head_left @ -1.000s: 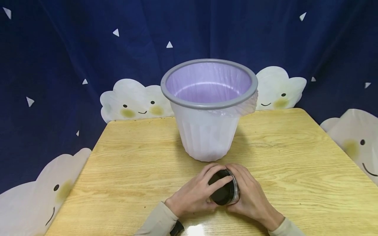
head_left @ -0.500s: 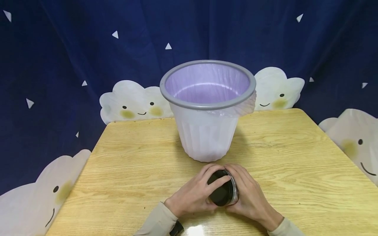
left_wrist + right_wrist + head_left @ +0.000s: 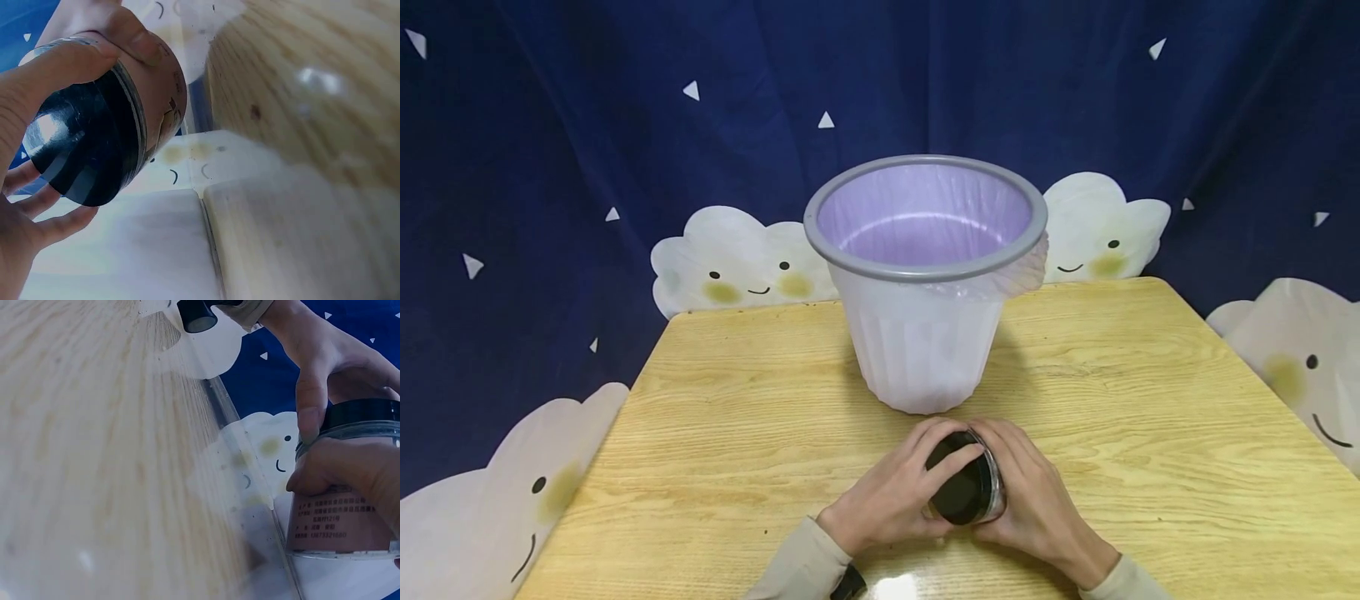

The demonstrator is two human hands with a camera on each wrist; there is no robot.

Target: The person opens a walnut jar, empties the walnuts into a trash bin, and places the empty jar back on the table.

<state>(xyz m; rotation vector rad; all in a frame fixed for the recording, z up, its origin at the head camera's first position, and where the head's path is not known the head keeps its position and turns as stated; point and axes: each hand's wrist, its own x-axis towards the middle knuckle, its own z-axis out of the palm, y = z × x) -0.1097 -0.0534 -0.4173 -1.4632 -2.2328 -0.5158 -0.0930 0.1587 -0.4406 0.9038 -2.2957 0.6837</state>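
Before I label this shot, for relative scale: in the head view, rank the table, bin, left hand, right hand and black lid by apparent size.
Table
Bin
Left hand and right hand: too alike to rank
Black lid

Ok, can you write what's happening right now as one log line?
left hand: grips black lid | right hand: holds jar | black lid: on jar | bin: upright on table, beyond jar
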